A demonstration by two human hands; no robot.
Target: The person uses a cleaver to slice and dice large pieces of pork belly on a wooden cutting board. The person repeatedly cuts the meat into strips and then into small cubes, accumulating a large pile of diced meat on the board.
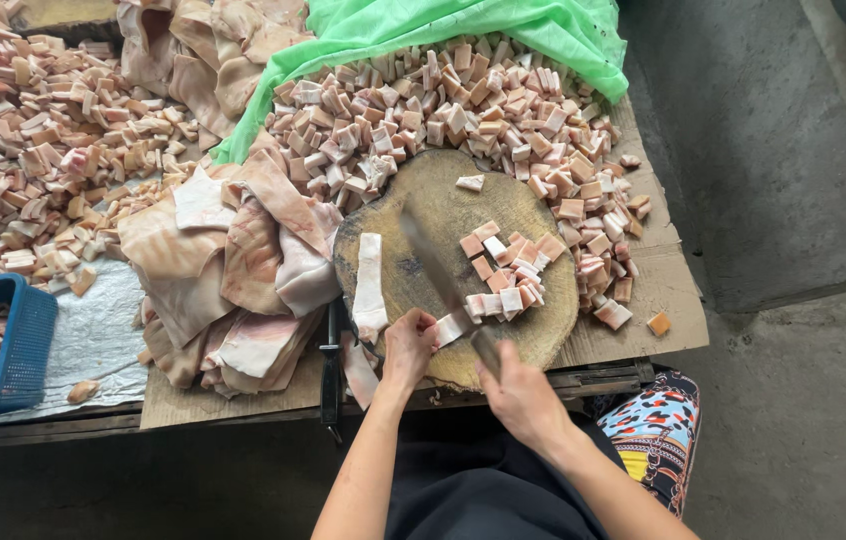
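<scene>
My right hand [521, 392] grips the handle of a long knife [436, 270] whose blade lies across a round wooden chopping block [435, 190]. My left hand [409, 345] holds a pale strip of pork skin and fat [451, 327] at the block's near edge, right beside the blade. A small heap of cut cubes [506, 265] sits on the block to the right of the blade. Another long uncut strip [371, 285] lies on the block's left side.
A stack of large uncut skin slabs [233, 270] lies left of the block. Heaps of cut cubes [443, 105] spread behind it and to the far left [33, 140]. A green plastic sheet [463, 25] covers the back. A blue basket [18, 340] stands at left. Another knife [331, 365] rests by the slabs.
</scene>
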